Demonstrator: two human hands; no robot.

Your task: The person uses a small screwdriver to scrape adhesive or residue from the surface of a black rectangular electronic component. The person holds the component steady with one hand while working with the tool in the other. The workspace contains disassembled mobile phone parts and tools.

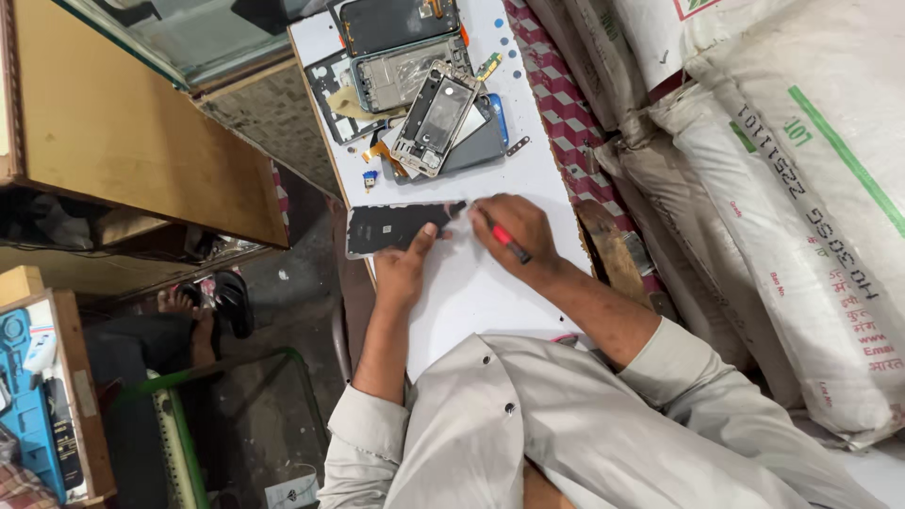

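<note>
Right hand (514, 231) round red-handled tool (509, 242) (perhaps screwdriver), beside dark phone panel (391, 227)

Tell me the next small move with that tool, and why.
Probably keep the left hand pressing the dark phone panel flat and work the red-handled tool in the right hand along its near end, since the tip sits right there.

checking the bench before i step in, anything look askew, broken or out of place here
Yes. Stripped phone frames lie heaped crookedly at the far end of the white table, with loose small parts scattered beside them. The dark panel under the left hand overhangs the table's edge. The right hand holds a red tool.
</note>
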